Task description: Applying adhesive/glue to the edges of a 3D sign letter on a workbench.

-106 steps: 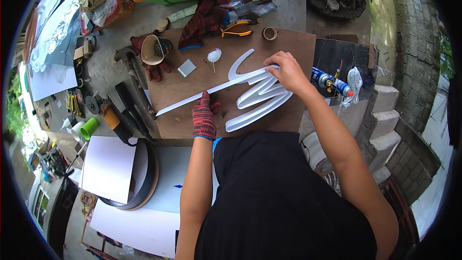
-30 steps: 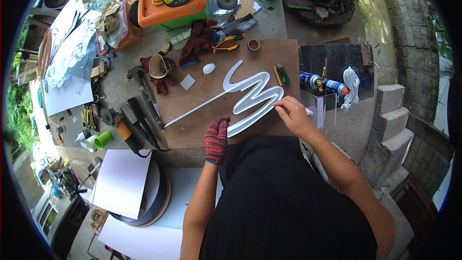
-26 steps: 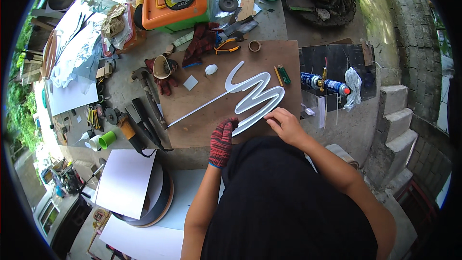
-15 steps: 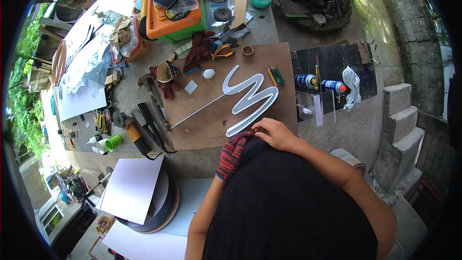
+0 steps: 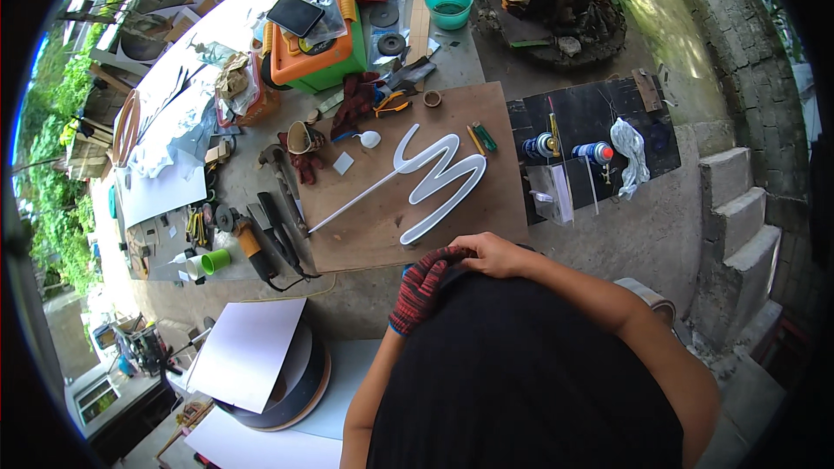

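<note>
My left hand [image 5: 421,289] wears a red and black knit glove with a blue cuff edge. Its fingers are bent and pressed together in front of my black shirt; whatever they may hold is hidden. My bare right hand [image 5: 493,256] is closed over the glove's fingertips from the right. Just beyond both hands, a white zigzag channel shape [image 5: 445,193] with a raised rim lies on a brown board [image 5: 373,239]. A thin white strip [image 5: 354,201] runs from it toward the board's left edge.
Left of the board lie an angle grinder [image 5: 249,243], a hammer [image 5: 282,175] and a green cup [image 5: 215,261]. Behind stands an orange and green toolbox [image 5: 317,61] with a phone [image 5: 295,15] on top. Spray cans [image 5: 593,153] lie on a black panel at right.
My right hand has moved left and closed over the gloved fingertips. The gloved hand stays nearly in place. The whole view has shifted slightly; the white shape still lies on the board.
</note>
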Action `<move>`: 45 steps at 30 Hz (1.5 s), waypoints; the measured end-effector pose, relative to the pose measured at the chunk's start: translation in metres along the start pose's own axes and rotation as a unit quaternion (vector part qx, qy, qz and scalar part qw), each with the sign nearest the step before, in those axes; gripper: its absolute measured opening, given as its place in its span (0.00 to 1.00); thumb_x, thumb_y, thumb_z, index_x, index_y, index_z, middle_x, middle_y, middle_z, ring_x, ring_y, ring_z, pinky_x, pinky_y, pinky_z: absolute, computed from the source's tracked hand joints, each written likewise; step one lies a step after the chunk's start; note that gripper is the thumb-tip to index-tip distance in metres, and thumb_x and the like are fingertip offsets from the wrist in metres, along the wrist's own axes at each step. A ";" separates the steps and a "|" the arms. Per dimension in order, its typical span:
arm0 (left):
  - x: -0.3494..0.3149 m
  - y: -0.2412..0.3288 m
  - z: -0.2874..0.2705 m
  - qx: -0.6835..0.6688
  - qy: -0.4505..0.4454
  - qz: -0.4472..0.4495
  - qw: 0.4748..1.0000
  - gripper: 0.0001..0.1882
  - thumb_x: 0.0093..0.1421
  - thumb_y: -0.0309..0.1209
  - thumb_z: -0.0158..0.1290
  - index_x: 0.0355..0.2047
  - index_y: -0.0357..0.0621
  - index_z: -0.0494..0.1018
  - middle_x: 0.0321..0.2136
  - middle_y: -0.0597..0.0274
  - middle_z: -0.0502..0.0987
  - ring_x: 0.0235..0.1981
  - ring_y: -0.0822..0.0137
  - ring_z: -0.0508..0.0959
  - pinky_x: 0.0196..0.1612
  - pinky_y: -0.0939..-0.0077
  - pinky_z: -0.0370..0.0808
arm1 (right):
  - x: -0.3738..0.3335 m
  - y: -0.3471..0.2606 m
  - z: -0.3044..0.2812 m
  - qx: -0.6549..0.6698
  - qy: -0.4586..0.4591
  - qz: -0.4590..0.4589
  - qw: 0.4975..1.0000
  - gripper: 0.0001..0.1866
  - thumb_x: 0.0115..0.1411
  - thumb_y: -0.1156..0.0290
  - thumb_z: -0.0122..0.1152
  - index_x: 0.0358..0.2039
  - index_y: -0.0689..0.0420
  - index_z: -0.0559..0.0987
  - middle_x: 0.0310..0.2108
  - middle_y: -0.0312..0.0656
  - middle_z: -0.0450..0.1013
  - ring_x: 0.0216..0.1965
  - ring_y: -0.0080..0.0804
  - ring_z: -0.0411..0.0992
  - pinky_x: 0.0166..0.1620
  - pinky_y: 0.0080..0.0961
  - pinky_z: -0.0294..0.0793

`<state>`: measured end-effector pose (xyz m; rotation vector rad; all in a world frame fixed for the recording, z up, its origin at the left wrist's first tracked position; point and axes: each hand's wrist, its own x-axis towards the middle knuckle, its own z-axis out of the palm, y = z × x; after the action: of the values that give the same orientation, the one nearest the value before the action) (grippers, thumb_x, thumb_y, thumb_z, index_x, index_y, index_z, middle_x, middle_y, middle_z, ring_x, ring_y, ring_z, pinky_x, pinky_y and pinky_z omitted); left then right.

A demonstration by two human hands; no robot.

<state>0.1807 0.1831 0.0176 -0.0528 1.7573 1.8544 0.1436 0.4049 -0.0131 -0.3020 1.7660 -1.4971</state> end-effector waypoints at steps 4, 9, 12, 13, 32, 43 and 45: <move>-0.007 0.004 0.009 0.005 -0.003 0.015 1.000 0.17 0.74 0.29 0.45 0.57 0.36 0.75 0.53 0.51 0.82 0.56 0.61 0.79 0.62 0.67 0.71 | -0.004 0.006 0.004 0.001 -0.004 -0.019 1.000 0.14 0.62 0.77 0.61 0.49 0.61 0.80 0.41 0.45 0.83 0.44 0.36 0.81 0.50 0.32 0.77; -0.018 0.001 0.016 0.015 0.007 0.013 1.000 0.18 0.74 0.28 0.44 0.58 0.35 0.74 0.54 0.51 0.81 0.58 0.60 0.79 0.64 0.67 0.71 | -0.010 0.003 0.007 -0.012 -0.008 -0.025 1.000 0.12 0.61 0.78 0.60 0.45 0.62 0.81 0.39 0.44 0.83 0.42 0.35 0.82 0.50 0.31 0.78; -0.023 0.001 0.021 0.011 0.005 0.014 1.000 0.18 0.74 0.29 0.45 0.58 0.35 0.74 0.54 0.51 0.81 0.58 0.61 0.78 0.64 0.68 0.70 | -0.014 0.006 0.008 -0.020 -0.002 -0.027 0.999 0.11 0.61 0.78 0.60 0.44 0.62 0.82 0.37 0.44 0.84 0.41 0.34 0.82 0.49 0.31 0.78; -0.026 -0.001 0.023 0.009 0.018 0.010 1.000 0.17 0.74 0.29 0.45 0.57 0.36 0.75 0.53 0.52 0.81 0.57 0.61 0.78 0.63 0.68 0.71 | -0.014 0.008 0.009 -0.033 -0.005 -0.034 0.999 0.10 0.61 0.78 0.60 0.43 0.62 0.82 0.36 0.44 0.84 0.41 0.34 0.82 0.49 0.31 0.78; -0.046 -0.007 0.034 0.030 0.019 0.033 0.999 0.17 0.73 0.29 0.46 0.58 0.37 0.76 0.53 0.54 0.81 0.56 0.63 0.78 0.62 0.69 0.70 | -0.026 0.029 0.027 -0.017 0.034 -0.043 0.998 0.06 0.63 0.76 0.60 0.40 0.61 0.82 0.32 0.43 0.82 0.35 0.30 0.80 0.42 0.28 0.77; -0.059 0.000 0.037 0.051 -0.012 0.040 0.998 0.20 0.72 0.27 0.46 0.62 0.39 0.73 0.57 0.55 0.79 0.60 0.62 0.75 0.65 0.69 0.67 | -0.027 0.034 0.034 -0.014 0.077 -0.052 0.996 0.06 0.63 0.75 0.62 0.39 0.61 0.83 0.32 0.47 0.82 0.35 0.35 0.81 0.41 0.31 0.77; -0.061 -0.001 0.037 0.055 -0.015 0.050 0.997 0.20 0.72 0.27 0.47 0.62 0.39 0.73 0.58 0.55 0.78 0.61 0.62 0.75 0.66 0.69 0.66 | -0.027 0.033 0.033 -0.015 0.078 -0.053 0.995 0.06 0.63 0.74 0.62 0.39 0.60 0.83 0.32 0.47 0.82 0.34 0.36 0.81 0.41 0.31 0.77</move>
<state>0.2447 0.1941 0.0470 0.1063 1.8673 1.8148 0.1940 0.4065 -0.0325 -0.3043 1.9228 -1.6087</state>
